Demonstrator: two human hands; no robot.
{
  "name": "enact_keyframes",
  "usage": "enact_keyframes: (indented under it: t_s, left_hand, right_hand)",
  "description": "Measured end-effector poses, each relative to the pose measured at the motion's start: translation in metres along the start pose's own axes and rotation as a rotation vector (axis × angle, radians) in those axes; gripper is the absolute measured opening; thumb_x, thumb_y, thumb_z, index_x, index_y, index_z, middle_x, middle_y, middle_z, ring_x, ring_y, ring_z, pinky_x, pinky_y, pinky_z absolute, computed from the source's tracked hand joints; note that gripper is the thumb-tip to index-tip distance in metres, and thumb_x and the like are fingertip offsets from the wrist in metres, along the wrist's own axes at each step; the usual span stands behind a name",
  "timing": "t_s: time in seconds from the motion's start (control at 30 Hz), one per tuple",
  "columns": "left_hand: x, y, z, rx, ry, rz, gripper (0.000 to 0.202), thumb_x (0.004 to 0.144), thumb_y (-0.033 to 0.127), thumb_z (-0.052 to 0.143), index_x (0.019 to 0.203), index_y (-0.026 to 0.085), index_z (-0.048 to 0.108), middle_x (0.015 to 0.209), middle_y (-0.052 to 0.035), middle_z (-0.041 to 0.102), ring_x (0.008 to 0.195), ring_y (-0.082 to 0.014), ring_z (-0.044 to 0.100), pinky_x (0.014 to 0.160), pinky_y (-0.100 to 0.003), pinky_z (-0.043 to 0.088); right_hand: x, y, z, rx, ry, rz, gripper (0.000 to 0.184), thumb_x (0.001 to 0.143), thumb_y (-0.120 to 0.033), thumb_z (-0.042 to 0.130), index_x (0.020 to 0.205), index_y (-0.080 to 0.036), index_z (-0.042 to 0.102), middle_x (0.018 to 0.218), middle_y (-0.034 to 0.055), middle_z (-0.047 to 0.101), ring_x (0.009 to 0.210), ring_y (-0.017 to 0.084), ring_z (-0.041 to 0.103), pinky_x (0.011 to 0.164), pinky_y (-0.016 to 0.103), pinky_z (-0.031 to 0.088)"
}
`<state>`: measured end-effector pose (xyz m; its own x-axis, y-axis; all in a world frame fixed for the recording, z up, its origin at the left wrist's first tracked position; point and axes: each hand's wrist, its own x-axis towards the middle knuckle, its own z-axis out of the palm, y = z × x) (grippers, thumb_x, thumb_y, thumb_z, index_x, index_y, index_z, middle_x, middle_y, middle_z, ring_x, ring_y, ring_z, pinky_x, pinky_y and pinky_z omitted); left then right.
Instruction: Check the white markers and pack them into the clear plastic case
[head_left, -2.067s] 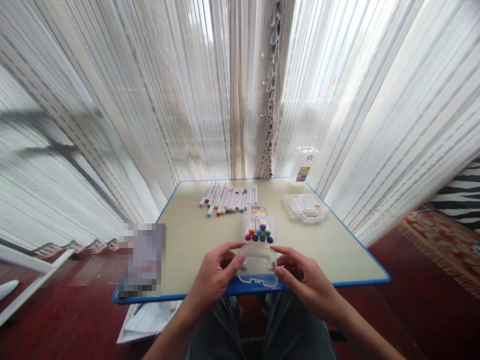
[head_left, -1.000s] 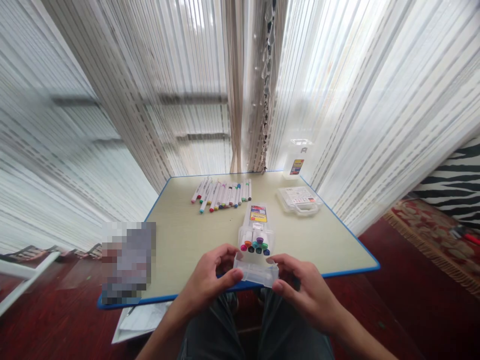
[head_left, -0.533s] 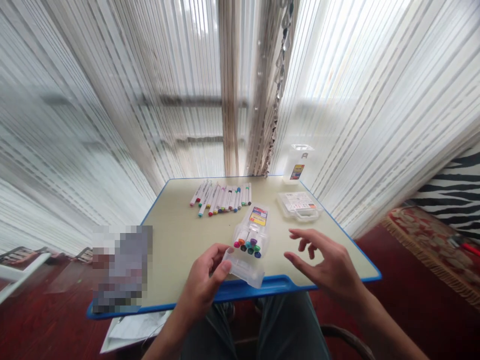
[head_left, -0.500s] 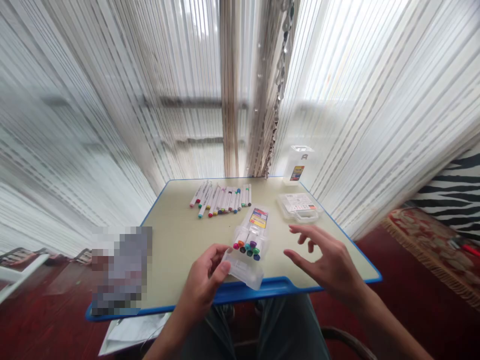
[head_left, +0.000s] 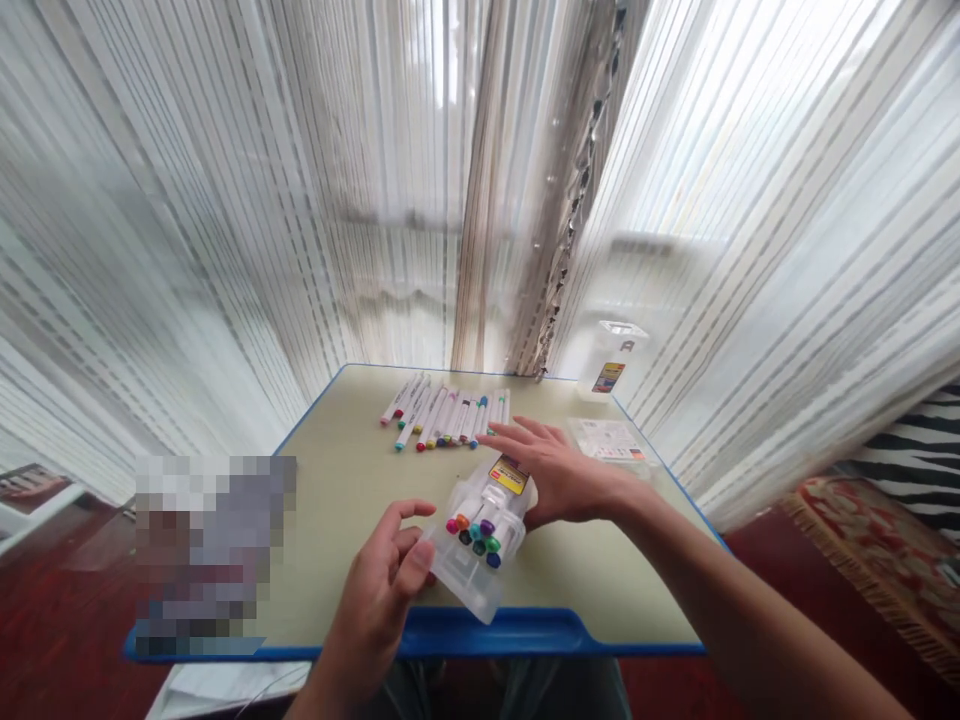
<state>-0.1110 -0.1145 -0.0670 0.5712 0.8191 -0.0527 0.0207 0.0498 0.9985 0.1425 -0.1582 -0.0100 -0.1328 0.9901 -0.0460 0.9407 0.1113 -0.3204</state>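
A clear plastic marker case (head_left: 486,500) with a yellow label lies open over the near part of the table, several markers (head_left: 474,538) inside with their coloured caps facing me. My left hand (head_left: 394,560) pinches the case's open lid flap between thumb and fingers. Across the far end of the case reaches my right hand (head_left: 559,470), its fingers over the top and its thumb along the right side, gripping it. Beyond the case, several white markers (head_left: 442,415) with coloured ends lie in a loose row.
A second clear case (head_left: 611,365) stands upright at the far right corner, with another clear case part (head_left: 611,440) lying flat before it. A blurred-out object (head_left: 217,560) covers the table's left side. The blue tray edge (head_left: 499,632) runs along the front.
My right hand has moved left from open air onto the far end of the case. The case has shifted slightly toward me and left, with my left hand still at its lid.
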Motion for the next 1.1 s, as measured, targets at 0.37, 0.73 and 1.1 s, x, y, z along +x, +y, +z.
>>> enact_keyframes:
  t_s: [0.37, 0.73, 1.1]
  left_hand:
    - [0.006, -0.007, 0.003, 0.011, 0.116, 0.039, 0.054, 0.081, 0.068, 0.063, 0.106, 0.020, 0.056, 0.074, -0.0005, 0.063, 0.063, -0.0172, 0.057, 0.054, -0.024, 0.042]
    - [0.060, 0.061, 0.035, 0.658, 0.170, 0.653, 0.055, 0.088, 0.055, 0.064, 0.133, 0.024, 0.055, 0.129, -0.0117, 0.058, 0.117, -0.0280, 0.057, 0.098, -0.042, 0.049]
    - [0.114, 0.065, 0.045, 0.389, 0.022, 0.667, 0.061, 0.079, 0.046, 0.078, 0.130, 0.022, 0.054, 0.100, -0.0051, 0.067, 0.075, -0.0172, 0.064, 0.069, -0.030, 0.057]
  right_hand:
    - [0.000, -0.005, 0.029, 0.003, 0.292, -0.244, 0.069, 0.068, -0.045, 0.085, 0.125, -0.017, 0.056, 0.116, 0.0157, 0.066, 0.107, 0.032, 0.062, 0.098, 0.048, 0.044]
    - [0.008, 0.000, 0.045, 0.216, 0.656, 0.198, 0.060, 0.075, -0.068, 0.071, 0.105, -0.020, 0.051, 0.098, 0.0127, 0.065, 0.087, 0.032, 0.063, 0.070, 0.042, 0.050]
    - [0.006, 0.001, 0.039, 0.486, 0.651, 0.125, 0.058, 0.073, -0.060, 0.077, 0.107, -0.020, 0.051, 0.099, 0.0105, 0.067, 0.089, 0.028, 0.066, 0.074, 0.041, 0.054]
